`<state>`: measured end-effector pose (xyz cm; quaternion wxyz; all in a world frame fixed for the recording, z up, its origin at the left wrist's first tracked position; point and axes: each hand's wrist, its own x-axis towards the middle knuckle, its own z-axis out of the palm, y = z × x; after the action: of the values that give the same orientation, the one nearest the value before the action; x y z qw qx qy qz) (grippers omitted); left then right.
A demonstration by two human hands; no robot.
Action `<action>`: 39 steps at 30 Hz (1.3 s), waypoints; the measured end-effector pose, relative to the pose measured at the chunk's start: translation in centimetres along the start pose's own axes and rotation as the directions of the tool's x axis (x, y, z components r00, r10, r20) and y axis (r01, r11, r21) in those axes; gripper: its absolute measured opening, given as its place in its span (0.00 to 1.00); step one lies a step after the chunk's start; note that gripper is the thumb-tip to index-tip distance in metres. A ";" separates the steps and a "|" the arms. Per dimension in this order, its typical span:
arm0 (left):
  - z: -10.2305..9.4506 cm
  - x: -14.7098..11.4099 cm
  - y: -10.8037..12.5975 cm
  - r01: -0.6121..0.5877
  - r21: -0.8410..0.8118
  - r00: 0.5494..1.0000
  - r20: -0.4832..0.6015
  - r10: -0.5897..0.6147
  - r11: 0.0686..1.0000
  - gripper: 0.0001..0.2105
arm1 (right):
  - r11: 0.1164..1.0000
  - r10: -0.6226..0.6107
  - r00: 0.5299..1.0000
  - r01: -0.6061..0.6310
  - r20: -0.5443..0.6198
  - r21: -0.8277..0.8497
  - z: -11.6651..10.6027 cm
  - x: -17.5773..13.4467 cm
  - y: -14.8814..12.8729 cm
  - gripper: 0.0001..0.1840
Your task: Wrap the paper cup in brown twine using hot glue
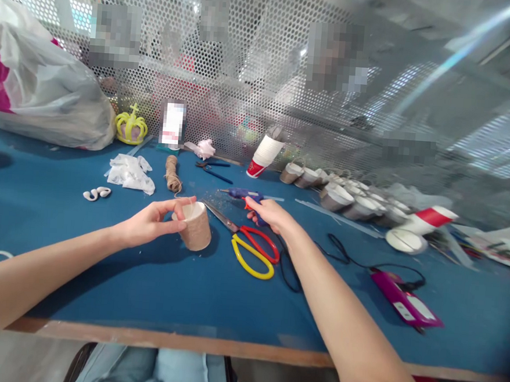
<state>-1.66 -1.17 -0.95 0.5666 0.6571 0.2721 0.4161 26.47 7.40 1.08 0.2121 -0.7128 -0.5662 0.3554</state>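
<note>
My left hand (154, 222) pinches the rim of a small cup (197, 233) with a tan, twine-like covering and a white inside. The cup stands at the middle of the table, its opening facing up. My right hand (273, 215) is wrapped round the handle of a blue hot glue gun (242, 194), a finger near its orange trigger. The gun's nozzle points left, beyond the cup. Scissors (236, 230) with one red and one yellow handle lie between the hands, blades towards the cup. A roll of brown twine (171, 172) lies behind my left hand.
Pliers (215, 171), crumpled white plastic (131, 173) and stacked paper cups (266, 151) lie along the back. Several covered cups (337, 197) stand at right. The black cord (366, 263) runs to a purple power strip (404, 299). A large bag (61, 96) sits back left.
</note>
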 end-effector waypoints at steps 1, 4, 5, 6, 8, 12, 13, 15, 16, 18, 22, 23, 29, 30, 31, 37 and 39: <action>0.0 0.0 0.0 -0.002 0.002 1.000 0.002 0.002 1.000 0.08 | 0.999 -0.003 1.000 0.002 -0.026 -0.046 0.2 0.2 0.0 0.15; 0.1 -0.1 0.1 -0.018 0.033 1.000 0.008 0.018 0.999 0.09 | 0.984 -0.079 0.989 0.056 -0.128 -0.172 0.5 0.2 -0.7 0.12; 0.0 -0.1 0.1 -0.023 0.048 1.000 0.009 0.023 0.999 0.09 | 0.974 -0.130 0.978 0.096 -0.161 -0.205 0.6 -0.1 -1.3 0.10; 0.0 -0.1 0.1 -0.028 0.064 1.000 0.009 0.028 0.998 0.09 | 0.962 -0.191 0.964 0.146 -0.185 -0.231 0.7 -0.5 -1.9 0.09; 0.0 -0.1 0.0 -0.034 0.096 0.999 0.011 0.034 0.995 0.08 | 0.926 -0.326 0.927 0.275 -0.183 -0.258 1.3 -2.0 -3.6 0.07; -0.1 -0.1 -0.1 -0.070 0.148 0.997 0.027 0.066 0.987 0.07 | 0.830 -0.535 0.844 0.532 0.032 -0.170 3.6 -5.5 -7.0 0.17; -0.1 0.0 -0.1 -0.087 0.161 0.996 0.031 0.083 0.983 0.07 | 0.783 -0.608 0.786 0.617 0.115 -0.075 4.3 -6.2 -7.7 0.18; -0.1 0.0 -0.2 -0.110 0.195 0.994 0.034 0.105 0.975 0.08 | 0.767 -0.629 0.735 0.639 0.252 0.051 5.6 -7.1 -8.5 0.20; -0.1 0.0 -0.2 -0.110 0.212 0.994 0.035 0.105 0.971 0.08 | 0.780 -0.616 0.729 0.616 0.297 0.106 6.1 -7.3 -8.7 0.20; -0.1 0.0 -0.1 -0.096 0.228 0.995 0.034 0.090 0.969 0.09 | 0.816 -0.578 0.752 0.535 0.316 0.219 6.7 -7.5 -8.7 0.15; 0.1 0.0 0.3 -0.053 0.112 0.999 0.010 0.052 0.992 0.09 | 0.741 -0.585 0.790 0.426 0.186 0.519 6.4 -7.6 -7.7 0.06; 0.1 -0.1 0.4 -0.033 0.060 0.999 0.008 0.032 0.998 0.09 | 0.718 -0.581 0.799 0.411 0.157 0.562 6.1 -7.7 -7.4 0.06; 0.2 -0.3 1.0 0.079 -0.170 0.997 0.021 -0.077 0.982 0.08 | 0.674 -0.471 0.879 0.300 0.079 0.675 4.8 -9.0 -5.6 0.06; 0.2 -0.3 1.0 0.087 -0.189 0.996 0.026 -0.084 0.978 0.07 | 0.674 -0.452 0.889 0.282 0.078 0.683 4.8 -9.1 -5.4 0.07; 0.3 -0.4 1.0 0.093 -0.202 0.996 0.034 -0.088 0.975 0.07 | 0.675 -0.436 0.896 0.267 0.080 0.688 4.8 -9.2 -5.1 0.08; 0.4 -0.4 1.2 0.114 -0.238 0.993 0.058 -0.103 0.964 0.07 | 0.673 -0.398 0.914 0.234 0.077 0.702 5.0 -9.4 -4.4 0.08; 0.4 -0.4 1.3 0.116 -0.250 0.992 0.067 -0.103 0.961 0.06 | 0.674 -0.388 0.918 0.221 0.083 0.705 5.1 -9.5 -4.2 0.08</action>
<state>-1.68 -1.94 0.23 0.6753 0.5741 0.2373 0.3977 18.92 -1.10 3.26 0.4498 -0.4338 -0.5271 0.5759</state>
